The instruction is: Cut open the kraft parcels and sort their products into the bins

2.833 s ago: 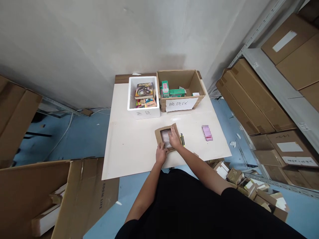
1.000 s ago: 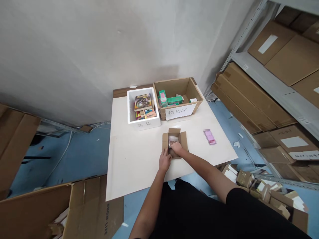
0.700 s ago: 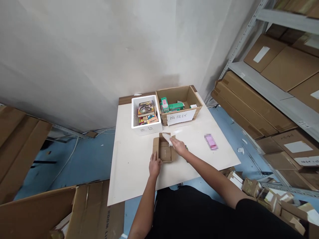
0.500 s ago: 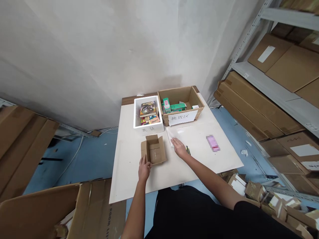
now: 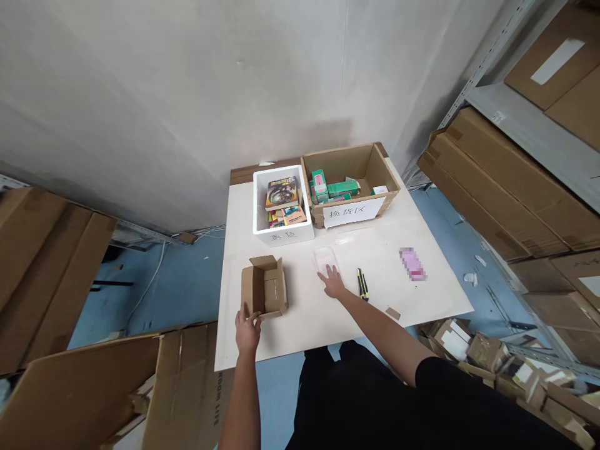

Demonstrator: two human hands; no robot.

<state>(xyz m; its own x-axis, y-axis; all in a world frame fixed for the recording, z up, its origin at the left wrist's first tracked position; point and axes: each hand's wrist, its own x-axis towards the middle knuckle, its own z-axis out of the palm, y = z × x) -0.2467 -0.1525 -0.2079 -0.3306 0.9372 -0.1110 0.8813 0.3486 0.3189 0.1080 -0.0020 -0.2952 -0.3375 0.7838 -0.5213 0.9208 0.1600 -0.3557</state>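
Observation:
My left hand (image 5: 247, 330) grips the near left edge of a small open cardboard box (image 5: 274, 289), thumb at the rim. The box has its flaps up, and I see no contents in it. On the table to its right lies a pale, thin, partly see-through piece with rounded corners (image 5: 324, 255). My right hand (image 5: 332, 282) rests its spread fingertips on the near end of that piece. A yellow and black utility knife (image 5: 362, 285) lies just right of this hand. Further right is a pink item (image 5: 412, 265), blurred into blocks.
A white foam box (image 5: 284, 236) with books stands at the back of the table (image 5: 300, 334). Beside it is a cardboard carton (image 5: 391, 181) holding green boxes. A cardboard scrap (image 5: 392, 313) lies near the front edge. Shelves with cartons (image 5: 510, 181) stand right; a large open carton (image 5: 187, 375) is left.
The small box has moved left with my left hand. The pale piece now lies flat, with my right hand's fingers spread on it. The knife shows more fully.

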